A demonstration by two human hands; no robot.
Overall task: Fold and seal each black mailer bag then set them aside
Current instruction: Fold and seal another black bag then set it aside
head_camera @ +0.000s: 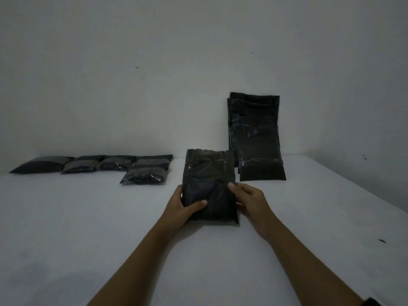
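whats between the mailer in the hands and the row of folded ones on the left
Nothing: in the head view only bare white surface separates the held mailer from the nearest folded bag of the row.

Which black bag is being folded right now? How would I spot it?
Start at the white table and follow both arms forward. The mailer bag sits upright between the left hand and right hand. Unlike the others, it is being held.

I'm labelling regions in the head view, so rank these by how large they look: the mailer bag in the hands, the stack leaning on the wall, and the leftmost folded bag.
1. Stack of bags, largest despite being farther.
2. Held mailer bag, nearer the camera.
3. Leftmost folded bag, smallest, foreshortened.
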